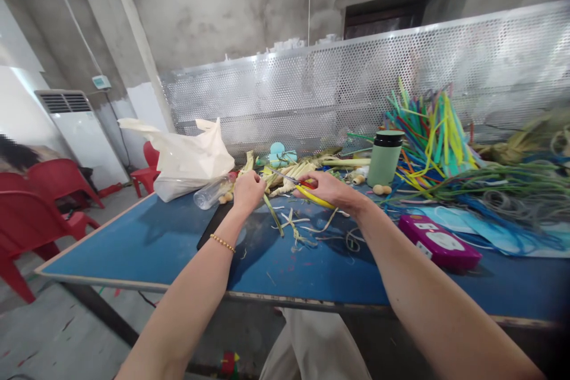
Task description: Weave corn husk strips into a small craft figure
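My right hand [327, 187] grips a pair of yellow-handled scissors [315, 197], blades pointing left toward my other hand. My left hand [249, 191] is closed in a pinch around a pale dried plant strip [249, 161] that sticks up above the fingers. Just right of that hand, a greenish strip [273, 217] slants down to the table; whether it is joined to the held one I cannot tell. Behind both hands lies a heap of straw-coloured plant stalks [291, 179]. Knotted strip scraps [294, 231] lie on the tabletop in front of them.
On the blue table [285, 273], a white plastic bag [191, 157], a clear bottle [209, 195] and a dark flat object [212, 228] are at left. Right are a green tumbler [383, 160], a purple box [439, 242], colourful strips [439, 130] and tangled cords [503, 190]. A perforated metal panel [276, 98] stands behind.
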Demonstrator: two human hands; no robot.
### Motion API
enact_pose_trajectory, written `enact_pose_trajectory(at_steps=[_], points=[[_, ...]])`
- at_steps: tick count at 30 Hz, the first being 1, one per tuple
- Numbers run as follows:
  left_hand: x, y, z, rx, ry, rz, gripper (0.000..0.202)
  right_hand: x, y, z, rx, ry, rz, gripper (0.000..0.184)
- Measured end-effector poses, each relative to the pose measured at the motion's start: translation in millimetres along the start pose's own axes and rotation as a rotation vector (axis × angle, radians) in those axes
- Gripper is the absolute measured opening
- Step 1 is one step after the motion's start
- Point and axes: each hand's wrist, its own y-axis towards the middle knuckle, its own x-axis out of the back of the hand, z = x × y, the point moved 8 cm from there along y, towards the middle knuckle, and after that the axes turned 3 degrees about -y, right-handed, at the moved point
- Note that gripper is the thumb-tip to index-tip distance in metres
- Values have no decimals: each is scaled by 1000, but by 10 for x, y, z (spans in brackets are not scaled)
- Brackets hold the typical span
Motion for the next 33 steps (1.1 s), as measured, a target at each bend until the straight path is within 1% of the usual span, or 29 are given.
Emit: enact_pose_trajectory(at_steps=[4,8,14,20,26,33], points=[[48,27,91,49,22,-26,22,6,-38,94,48,-159,26,38],[54,15,67,46,32,-26,23,-14,3,65,57,-229,5,41],[5,-36,-65,-17,19,3,19,-26,43,1,31,-243,-32,42],[-47,-66,-163,-69,2,32,14,-29,65,-12,37,-268,-58,46],[-32,-64,-178,-74,-23,29,13,19,42,14,57,-288,-82,43],[0,-74,-182,-49,-24,40,13,27,27,47,83,-255,-72,33]])
